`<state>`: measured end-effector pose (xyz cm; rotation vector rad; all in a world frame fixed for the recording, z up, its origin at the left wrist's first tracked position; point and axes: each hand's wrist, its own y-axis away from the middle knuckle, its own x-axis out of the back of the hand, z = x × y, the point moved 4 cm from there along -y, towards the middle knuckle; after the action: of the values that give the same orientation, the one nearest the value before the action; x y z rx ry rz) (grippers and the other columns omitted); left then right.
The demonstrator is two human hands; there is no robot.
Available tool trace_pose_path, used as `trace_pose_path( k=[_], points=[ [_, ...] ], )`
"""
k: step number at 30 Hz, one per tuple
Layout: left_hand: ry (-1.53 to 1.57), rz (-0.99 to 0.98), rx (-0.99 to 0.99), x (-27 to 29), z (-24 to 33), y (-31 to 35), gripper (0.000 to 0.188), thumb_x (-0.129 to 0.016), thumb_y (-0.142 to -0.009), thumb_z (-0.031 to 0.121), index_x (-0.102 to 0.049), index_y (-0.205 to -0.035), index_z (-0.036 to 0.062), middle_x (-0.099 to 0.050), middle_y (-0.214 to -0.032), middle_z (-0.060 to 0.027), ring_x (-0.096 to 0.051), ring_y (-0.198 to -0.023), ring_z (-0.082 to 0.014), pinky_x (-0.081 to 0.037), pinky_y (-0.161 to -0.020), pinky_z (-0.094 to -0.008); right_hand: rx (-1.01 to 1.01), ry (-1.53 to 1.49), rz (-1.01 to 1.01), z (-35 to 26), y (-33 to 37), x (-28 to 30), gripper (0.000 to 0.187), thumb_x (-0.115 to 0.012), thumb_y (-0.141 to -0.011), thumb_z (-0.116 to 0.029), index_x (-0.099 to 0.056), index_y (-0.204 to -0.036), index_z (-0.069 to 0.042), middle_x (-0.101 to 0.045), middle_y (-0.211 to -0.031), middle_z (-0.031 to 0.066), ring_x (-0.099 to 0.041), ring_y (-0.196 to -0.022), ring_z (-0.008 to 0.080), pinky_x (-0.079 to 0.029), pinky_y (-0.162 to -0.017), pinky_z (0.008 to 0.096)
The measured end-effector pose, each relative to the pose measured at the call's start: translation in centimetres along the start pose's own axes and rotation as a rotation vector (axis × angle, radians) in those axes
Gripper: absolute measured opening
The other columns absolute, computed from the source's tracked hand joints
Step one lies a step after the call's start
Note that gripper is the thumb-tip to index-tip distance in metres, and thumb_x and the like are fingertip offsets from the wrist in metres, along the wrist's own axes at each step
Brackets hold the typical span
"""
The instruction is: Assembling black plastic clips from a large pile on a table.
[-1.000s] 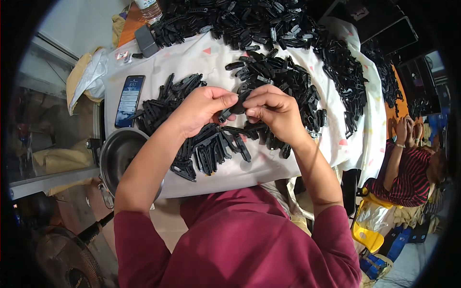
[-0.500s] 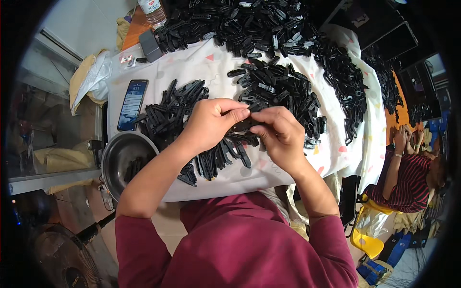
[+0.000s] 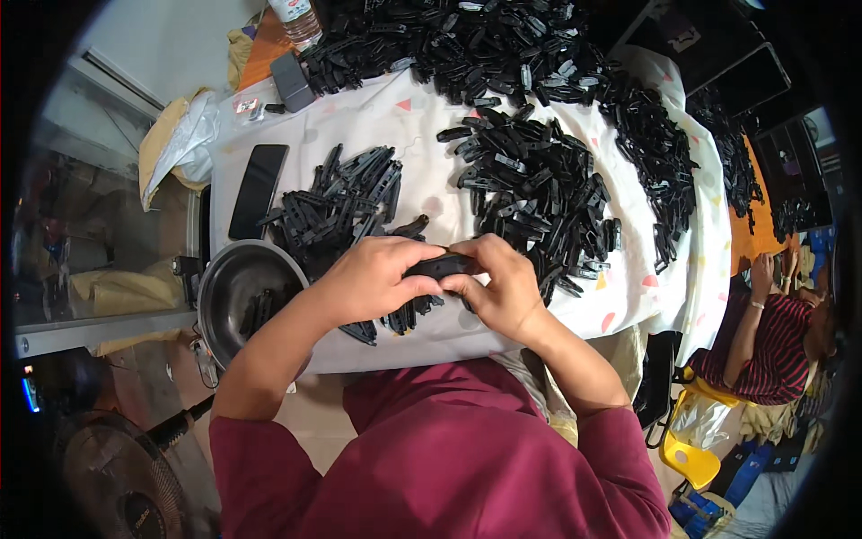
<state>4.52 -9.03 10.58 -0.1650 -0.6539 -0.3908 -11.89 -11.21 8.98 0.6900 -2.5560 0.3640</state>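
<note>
Between both hands, above the near part of the cloth-covered table, is a black oblong plastic piece (image 3: 440,266), lying crosswise. My left hand (image 3: 377,277) is closed on its left end, thumb along the near side and fingers over the far side. My right hand (image 3: 503,286) pinches the other end with thumb and forefinger. Just beyond my left hand lies a pile of slim black plastic parts (image 3: 346,202). A larger heap of black oblong pieces (image 3: 534,180) spreads beyond my right hand. A dark metal bowl (image 3: 235,280) beside my left forearm holds several black parts.
A phone (image 3: 259,190) with a dark screen lies left of the slim parts. Behind are a grey box (image 3: 292,83), a clear bottle (image 3: 299,25) and a big black heap (image 3: 467,54). A fan (image 3: 126,476) stands lower left. Another person (image 3: 759,346) sits at right.
Both hands have come nearer to me, and the black piece between them now shows plainly. The phone's lit screen has gone dark. The whole view has shifted slightly.
</note>
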Motion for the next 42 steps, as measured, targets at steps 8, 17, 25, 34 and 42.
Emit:
trace_pose_path(
  k=[8, 17, 25, 34, 42],
  points=[
    [0.138, 0.339, 0.379, 3.4, -6.8, 1.3, 0.024, -0.058, -0.076, 0.006, -0.053, -0.098, 0.0034, -0.058, -0.087, -0.0065, -0.056, -0.075, -0.0138, -0.044, -0.068, -0.0262, 0.075, 0.906, -0.068, 6.4, -8.2, 2.8, 0.029, -0.069, -0.068, -0.018, -0.061, -0.093, -0.005, -0.058, -0.09, 0.0102, -0.054, -0.091, 0.0289, -0.047, -0.073, 0.0354],
    [-0.633, -0.185, 0.462, -0.4, -6.0, -4.2, 0.026, -0.069, -0.071, 0.03, -0.063, -0.079, 0.0055, -0.062, -0.083, -0.0115, -0.06, -0.081, -0.0308, -0.047, -0.07, -0.0407, -0.224, -0.399, 0.148, 3.9, -5.0, 3.5, 0.024, -0.051, -0.085, -0.001, -0.054, -0.108, -0.004, -0.061, -0.093, 0.0074, -0.063, -0.075, 0.0177, -0.051, -0.06, 0.0245],
    [1.045, 0.467, 0.413, -0.2, -2.9, -5.1, 0.034, -0.069, -0.076, 0.016, -0.055, -0.104, 0.0058, -0.057, -0.083, -0.0009, -0.052, -0.068, -0.0071, -0.042, -0.059, -0.0218, -0.221, -1.021, 0.304, -0.6, -0.4, 0.5, 0.027, -0.051, -0.084, 0.005, -0.053, -0.111, 0.004, -0.061, -0.094, 0.0127, -0.064, -0.083, 0.0227, -0.056, -0.067, 0.0279],
    [1.148, 0.526, -0.065, -0.9, 2.6, -2.3, 0.042, -0.058, -0.086, 0.033, -0.056, -0.107, -0.0029, -0.059, -0.104, -0.0127, -0.058, -0.089, -0.0175, -0.047, -0.079, -0.0292, 0.242, -0.633, 0.547, -1.5, -0.6, 0.2, 0.023, -0.064, -0.073, 0.011, -0.06, -0.094, 0.003, -0.048, -0.102, 0.0091, -0.056, -0.082, 0.0151, -0.051, -0.068, 0.0249],
    [0.453, 0.708, -0.363, 0.0, 3.2, -1.3, 0.04, -0.074, -0.071, 0.019, -0.058, -0.102, -0.0005, -0.062, -0.098, -0.0139, -0.06, -0.091, -0.0219, -0.045, -0.08, -0.0294, 0.213, -0.724, 0.422, -1.9, -0.4, -0.1, 0.038, -0.069, -0.074, -0.002, -0.054, -0.109, 0.0, -0.051, -0.103, 0.0081, -0.052, -0.092, 0.0139, -0.045, -0.076, 0.0265]
  ],
)
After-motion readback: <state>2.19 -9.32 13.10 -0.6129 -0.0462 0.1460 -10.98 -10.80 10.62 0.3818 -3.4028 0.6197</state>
